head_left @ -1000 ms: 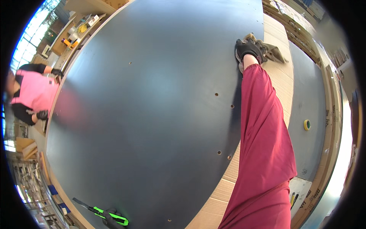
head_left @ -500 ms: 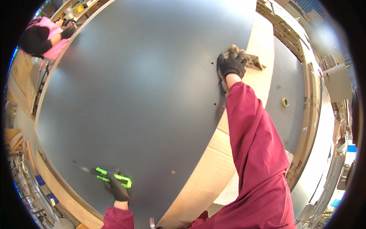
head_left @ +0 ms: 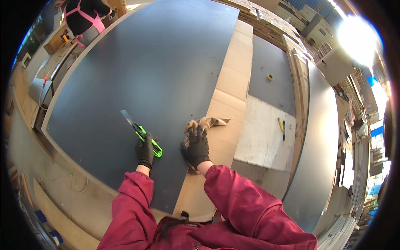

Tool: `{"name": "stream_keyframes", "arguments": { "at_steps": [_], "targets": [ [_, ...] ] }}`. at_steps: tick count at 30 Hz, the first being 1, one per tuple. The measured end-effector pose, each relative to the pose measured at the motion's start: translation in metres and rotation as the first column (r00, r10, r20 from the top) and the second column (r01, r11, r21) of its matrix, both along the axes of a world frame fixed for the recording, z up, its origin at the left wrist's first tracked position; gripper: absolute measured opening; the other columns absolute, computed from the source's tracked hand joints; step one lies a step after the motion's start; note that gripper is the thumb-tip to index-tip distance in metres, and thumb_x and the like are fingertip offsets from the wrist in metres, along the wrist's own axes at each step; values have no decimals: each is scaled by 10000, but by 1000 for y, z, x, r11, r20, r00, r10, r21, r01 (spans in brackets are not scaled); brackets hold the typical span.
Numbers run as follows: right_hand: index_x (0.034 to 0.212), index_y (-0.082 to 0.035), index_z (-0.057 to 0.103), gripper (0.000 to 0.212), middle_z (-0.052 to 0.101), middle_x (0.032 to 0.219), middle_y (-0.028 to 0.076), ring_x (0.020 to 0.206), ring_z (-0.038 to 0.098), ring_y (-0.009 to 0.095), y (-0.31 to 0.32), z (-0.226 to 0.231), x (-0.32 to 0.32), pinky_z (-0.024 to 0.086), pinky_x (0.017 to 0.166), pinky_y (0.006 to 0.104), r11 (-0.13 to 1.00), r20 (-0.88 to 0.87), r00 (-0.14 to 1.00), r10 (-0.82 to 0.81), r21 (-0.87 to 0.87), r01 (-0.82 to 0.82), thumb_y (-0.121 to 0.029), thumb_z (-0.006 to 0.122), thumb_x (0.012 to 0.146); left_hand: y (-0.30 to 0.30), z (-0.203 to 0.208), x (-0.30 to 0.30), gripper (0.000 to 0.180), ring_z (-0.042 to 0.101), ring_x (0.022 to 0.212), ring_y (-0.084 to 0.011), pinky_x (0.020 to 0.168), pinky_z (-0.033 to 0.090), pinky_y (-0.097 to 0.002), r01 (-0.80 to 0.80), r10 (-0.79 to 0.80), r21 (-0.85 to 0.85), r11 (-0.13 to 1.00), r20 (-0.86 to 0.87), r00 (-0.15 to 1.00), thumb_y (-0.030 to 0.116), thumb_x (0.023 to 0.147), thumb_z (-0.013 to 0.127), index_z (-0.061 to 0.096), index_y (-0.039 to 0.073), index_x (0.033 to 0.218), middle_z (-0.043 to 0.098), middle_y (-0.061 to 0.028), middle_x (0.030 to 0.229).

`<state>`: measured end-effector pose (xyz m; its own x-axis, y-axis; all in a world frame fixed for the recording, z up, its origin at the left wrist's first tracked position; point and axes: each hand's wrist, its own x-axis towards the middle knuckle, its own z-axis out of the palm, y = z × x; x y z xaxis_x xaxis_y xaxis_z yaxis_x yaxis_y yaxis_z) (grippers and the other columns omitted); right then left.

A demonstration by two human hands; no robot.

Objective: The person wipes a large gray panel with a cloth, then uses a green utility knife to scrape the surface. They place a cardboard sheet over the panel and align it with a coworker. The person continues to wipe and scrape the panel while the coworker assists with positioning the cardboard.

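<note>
My left hand point(head_left: 144, 151), in a black glove, is closed round a green-and-black utility knife point(head_left: 151, 143). Its flat metal blade points away and to the left, over a large dark grey panel point(head_left: 125, 71). At the panel's right edge my right hand point(head_left: 196, 148), also gloved in black, presses on a brown cloth point(head_left: 214, 121). Part of that cloth is bunched under the fingers, and a loose corner lies over the cardboard sheet point(head_left: 227, 98) beside the panel. A few small dark holes show along the panel's right side.
To the right, a roll of tape point(head_left: 270, 77) lies on another dark surface. A yellow-handled tool point(head_left: 281, 124) and a dark pen-like tool point(head_left: 284, 130) rest on a pale board point(head_left: 262, 146). Another person point(head_left: 85, 18) stands beyond the panel's far left edge.
My right hand has drawn the cloth back toward me along the panel's right edge. My left hand has moved farther onto the panel with the knife. The whole view has shifted.
</note>
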<state>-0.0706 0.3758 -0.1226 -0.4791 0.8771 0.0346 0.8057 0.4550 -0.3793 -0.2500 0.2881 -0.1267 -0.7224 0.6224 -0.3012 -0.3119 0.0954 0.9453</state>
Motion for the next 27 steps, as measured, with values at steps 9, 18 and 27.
{"name": "stream_keyframes", "arguments": {
  "at_steps": [9,18,27],
  "targets": [
    [1342,-54,374,624,316,1385,216,1300,240,455,-220,2,62,295,1026,537,867,100,869,485,77,-493,-355,551,825,-201,0,63,317,612,656,-172,610,498,-299,32,-30,-12,999,191,981,364,909,538,556,55,841,640,-90,805],
    [1210,-130,555,348,631,1039,150,1013,589,271,-213,56,144,450,900,364,116,-425,812,399,-855,-505,-253,515,886,-318,11,127,426,615,688,-174,637,496,-301,-114,112,-168,979,-22,993,404,942,444,586,2,933,631,-79,800],
    [1133,-54,575,281,580,1143,159,1060,565,265,-33,137,246,439,900,343,863,-474,858,199,-331,-383,-98,557,856,-237,69,178,381,629,789,-156,673,499,-283,203,-203,-139,969,13,979,363,917,520,600,7,1027,640,-82,924]
  ]
}}
